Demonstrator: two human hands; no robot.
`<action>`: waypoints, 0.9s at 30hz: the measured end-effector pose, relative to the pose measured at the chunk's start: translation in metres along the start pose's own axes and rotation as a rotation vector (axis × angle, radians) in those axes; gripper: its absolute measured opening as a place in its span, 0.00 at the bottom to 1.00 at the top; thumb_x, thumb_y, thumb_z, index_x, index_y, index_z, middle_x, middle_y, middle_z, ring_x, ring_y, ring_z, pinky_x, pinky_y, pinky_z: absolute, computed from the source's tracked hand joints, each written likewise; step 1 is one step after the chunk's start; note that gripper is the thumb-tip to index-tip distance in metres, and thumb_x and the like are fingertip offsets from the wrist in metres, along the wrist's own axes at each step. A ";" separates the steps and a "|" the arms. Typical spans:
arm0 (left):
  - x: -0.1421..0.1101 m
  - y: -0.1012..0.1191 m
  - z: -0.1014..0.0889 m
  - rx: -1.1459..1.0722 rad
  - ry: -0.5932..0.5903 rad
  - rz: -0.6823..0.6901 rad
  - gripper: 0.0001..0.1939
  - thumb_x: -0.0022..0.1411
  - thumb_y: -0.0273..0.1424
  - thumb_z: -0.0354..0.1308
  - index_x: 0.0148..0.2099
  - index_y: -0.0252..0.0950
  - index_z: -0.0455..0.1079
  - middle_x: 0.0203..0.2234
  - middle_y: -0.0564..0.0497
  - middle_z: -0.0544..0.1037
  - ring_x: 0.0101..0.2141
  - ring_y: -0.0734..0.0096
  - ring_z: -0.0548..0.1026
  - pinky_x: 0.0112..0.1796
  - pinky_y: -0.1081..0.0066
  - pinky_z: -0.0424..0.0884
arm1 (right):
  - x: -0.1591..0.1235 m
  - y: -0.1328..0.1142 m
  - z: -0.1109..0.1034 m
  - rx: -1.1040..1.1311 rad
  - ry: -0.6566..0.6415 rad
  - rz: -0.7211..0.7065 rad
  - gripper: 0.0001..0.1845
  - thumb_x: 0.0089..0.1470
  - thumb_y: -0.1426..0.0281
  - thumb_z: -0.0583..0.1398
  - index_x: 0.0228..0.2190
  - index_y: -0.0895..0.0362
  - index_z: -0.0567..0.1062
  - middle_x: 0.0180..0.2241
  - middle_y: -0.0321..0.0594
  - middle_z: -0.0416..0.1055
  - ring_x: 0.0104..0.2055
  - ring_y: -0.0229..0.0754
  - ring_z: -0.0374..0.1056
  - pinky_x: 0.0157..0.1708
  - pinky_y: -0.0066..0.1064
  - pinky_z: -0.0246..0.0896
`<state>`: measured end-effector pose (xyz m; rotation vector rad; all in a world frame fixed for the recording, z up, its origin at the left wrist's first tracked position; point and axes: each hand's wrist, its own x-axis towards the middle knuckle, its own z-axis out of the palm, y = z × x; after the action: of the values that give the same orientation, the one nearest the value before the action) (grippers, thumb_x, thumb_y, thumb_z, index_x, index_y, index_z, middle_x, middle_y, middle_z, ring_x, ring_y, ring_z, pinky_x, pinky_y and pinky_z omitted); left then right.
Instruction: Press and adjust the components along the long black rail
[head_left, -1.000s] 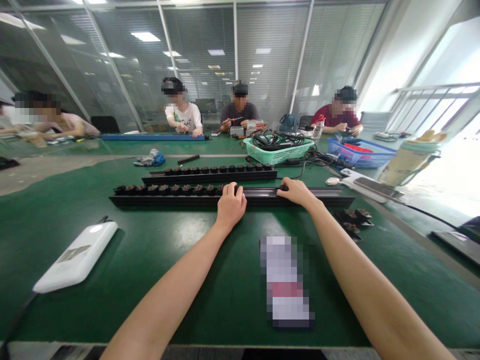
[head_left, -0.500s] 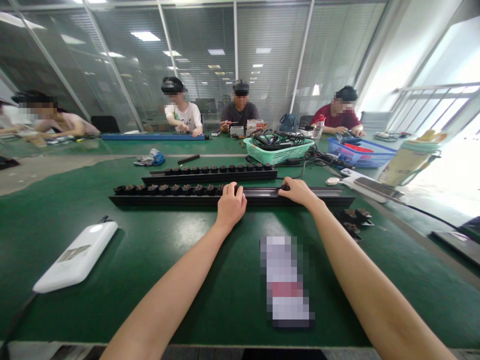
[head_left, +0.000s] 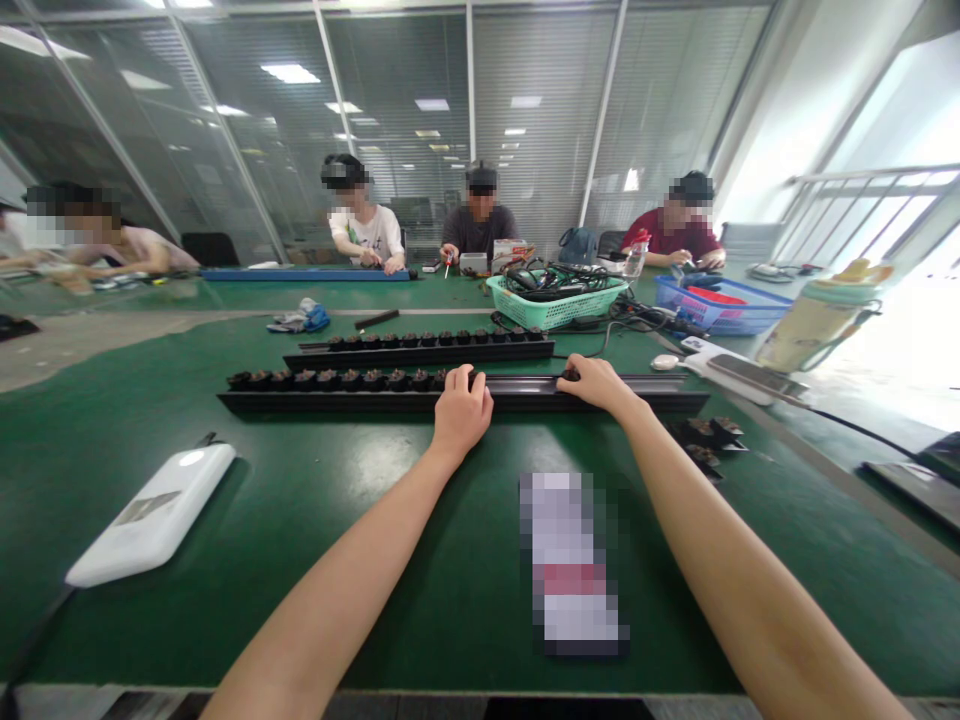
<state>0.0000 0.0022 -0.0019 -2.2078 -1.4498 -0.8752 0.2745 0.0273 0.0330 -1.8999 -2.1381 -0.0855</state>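
Across the green table [head_left: 360, 600], at the centre of our dial, lies the front black rail [head_left: 525, 400], with dark pieces [head_left: 328, 378] lining its top toward nine o'clock. Our left hand [head_left: 461, 415] bends over the three o'clock end of that row; its fingertips are partly hidden, so we cannot tell whether it grips anything or only presses. Our right hand [head_left: 596, 383] is drawn nearly closed around a small black piece [head_left: 570, 375] on the rail's top. To handle it well, we judge, we should hold it level and in line with the rail, bracing with the left.

At ten o'clock a second rail [head_left: 420, 355] stands close enough to crowd our fingers; a green basket [head_left: 562, 312] sits at one. A white device [head_left: 157, 515] at eight and a blurred phone [head_left: 570, 570] at six look out of the way, but loose pieces [head_left: 702, 430] at half past three could be nudged.
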 end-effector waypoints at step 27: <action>0.001 0.000 0.000 -0.017 -0.011 -0.009 0.19 0.73 0.32 0.47 0.58 0.35 0.73 0.57 0.37 0.70 0.58 0.51 0.68 0.47 0.60 0.78 | 0.000 0.005 -0.001 -0.004 -0.009 0.014 0.14 0.61 0.60 0.59 0.42 0.57 0.75 0.40 0.47 0.80 0.44 0.50 0.74 0.43 0.34 0.59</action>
<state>0.0001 0.0025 -0.0015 -2.2233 -1.4635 -0.8824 0.2794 0.0279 0.0336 -1.9207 -2.1312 -0.0785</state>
